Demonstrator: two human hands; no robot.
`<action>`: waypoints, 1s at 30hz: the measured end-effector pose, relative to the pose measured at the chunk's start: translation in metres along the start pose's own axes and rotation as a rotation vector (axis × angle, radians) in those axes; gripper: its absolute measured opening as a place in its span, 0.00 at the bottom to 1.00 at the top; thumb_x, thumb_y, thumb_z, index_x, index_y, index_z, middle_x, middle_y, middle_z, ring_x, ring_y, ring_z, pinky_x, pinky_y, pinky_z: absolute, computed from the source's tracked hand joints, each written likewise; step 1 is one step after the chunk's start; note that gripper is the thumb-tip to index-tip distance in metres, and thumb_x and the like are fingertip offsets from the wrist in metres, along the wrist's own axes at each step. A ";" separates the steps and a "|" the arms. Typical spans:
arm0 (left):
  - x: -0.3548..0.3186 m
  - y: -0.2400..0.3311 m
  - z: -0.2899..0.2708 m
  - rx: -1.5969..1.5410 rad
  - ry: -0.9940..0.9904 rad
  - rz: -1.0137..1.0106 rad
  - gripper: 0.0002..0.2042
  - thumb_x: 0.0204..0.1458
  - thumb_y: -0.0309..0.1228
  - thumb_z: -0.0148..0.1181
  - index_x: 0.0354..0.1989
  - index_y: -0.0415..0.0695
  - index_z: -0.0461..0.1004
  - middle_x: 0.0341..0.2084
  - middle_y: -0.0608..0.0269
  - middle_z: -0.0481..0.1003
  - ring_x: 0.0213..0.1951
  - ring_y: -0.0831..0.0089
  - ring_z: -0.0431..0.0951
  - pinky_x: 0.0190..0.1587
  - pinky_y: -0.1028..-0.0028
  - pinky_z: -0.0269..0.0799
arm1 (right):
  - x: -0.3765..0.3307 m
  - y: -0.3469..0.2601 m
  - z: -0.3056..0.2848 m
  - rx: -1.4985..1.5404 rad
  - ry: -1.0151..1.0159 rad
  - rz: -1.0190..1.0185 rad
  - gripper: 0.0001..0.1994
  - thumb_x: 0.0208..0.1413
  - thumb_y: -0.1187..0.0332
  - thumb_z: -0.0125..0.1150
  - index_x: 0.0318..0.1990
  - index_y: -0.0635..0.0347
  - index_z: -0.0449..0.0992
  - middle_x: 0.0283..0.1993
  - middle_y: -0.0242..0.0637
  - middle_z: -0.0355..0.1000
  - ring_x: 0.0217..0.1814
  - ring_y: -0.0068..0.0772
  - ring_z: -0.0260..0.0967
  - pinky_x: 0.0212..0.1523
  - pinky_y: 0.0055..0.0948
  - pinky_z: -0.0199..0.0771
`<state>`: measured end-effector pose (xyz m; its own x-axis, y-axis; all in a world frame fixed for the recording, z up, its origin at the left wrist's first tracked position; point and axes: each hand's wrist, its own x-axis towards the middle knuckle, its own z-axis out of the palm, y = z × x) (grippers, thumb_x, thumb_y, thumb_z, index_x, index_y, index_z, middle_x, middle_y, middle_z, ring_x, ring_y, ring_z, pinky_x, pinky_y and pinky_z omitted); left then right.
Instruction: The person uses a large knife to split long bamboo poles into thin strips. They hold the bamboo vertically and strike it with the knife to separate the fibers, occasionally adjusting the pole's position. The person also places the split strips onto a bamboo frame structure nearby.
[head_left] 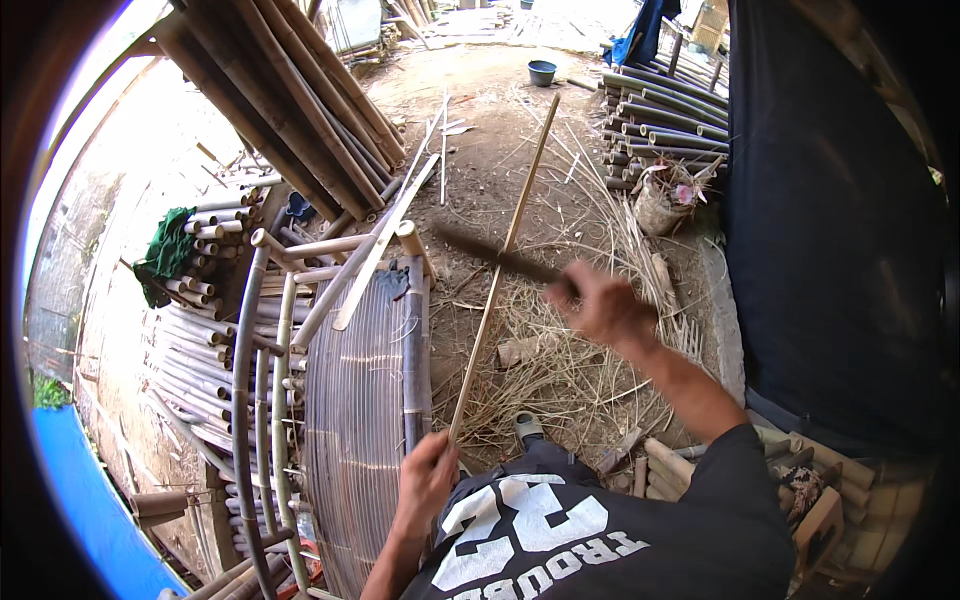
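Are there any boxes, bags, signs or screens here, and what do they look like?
No signs, screens or boxes show.
Sack: on the ground by the stacked bamboo poles, upper right; pale, crumpled, open-topped, something pink inside.
Bucket: far back on the dirt; small, round, blue.
Shirt print: bottom centre, big white shapes on black cloth.
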<state>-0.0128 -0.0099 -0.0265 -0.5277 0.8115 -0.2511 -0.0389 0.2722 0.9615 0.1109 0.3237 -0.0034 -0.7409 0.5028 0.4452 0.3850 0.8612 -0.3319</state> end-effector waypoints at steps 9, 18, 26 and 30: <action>0.015 0.035 0.029 0.152 0.035 0.082 0.13 0.58 0.22 0.53 0.50 0.38 0.75 0.25 0.68 0.66 0.28 0.82 0.65 0.29 0.80 0.61 | 0.007 -0.017 0.005 0.056 -0.134 0.169 0.27 0.61 0.39 0.44 0.29 0.56 0.66 0.14 0.26 0.60 0.09 0.21 0.58 0.05 0.28 0.61; -0.017 0.032 0.028 0.263 0.023 0.207 0.13 0.53 0.19 0.55 0.47 0.35 0.74 0.21 0.60 0.67 0.24 0.77 0.66 0.27 0.76 0.62 | 0.003 0.019 -0.002 0.020 -0.093 0.108 0.28 0.61 0.36 0.40 0.26 0.52 0.65 0.13 0.25 0.57 0.10 0.20 0.53 0.08 0.30 0.57; -0.085 0.002 -0.015 0.342 -0.070 0.065 0.11 0.51 0.19 0.55 0.43 0.35 0.76 0.20 0.58 0.68 0.22 0.71 0.70 0.26 0.73 0.64 | 0.020 0.078 -0.034 -0.157 -0.009 0.224 0.30 0.59 0.32 0.39 0.28 0.50 0.69 0.14 0.27 0.62 0.13 0.21 0.57 0.12 0.30 0.58; -0.129 -0.020 -0.040 0.194 -0.071 0.009 0.12 0.54 0.30 0.55 0.41 0.34 0.78 0.19 0.62 0.71 0.19 0.79 0.68 0.22 0.78 0.61 | 0.032 0.105 -0.070 -0.157 -0.096 0.472 0.32 0.59 0.35 0.43 0.40 0.57 0.77 0.19 0.44 0.73 0.25 0.47 0.76 0.25 0.43 0.72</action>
<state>0.0221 -0.1402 -0.0086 -0.4656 0.8470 -0.2564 0.1337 0.3538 0.9257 0.1659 0.4357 0.0341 -0.5103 0.8374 0.1957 0.7628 0.5459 -0.3466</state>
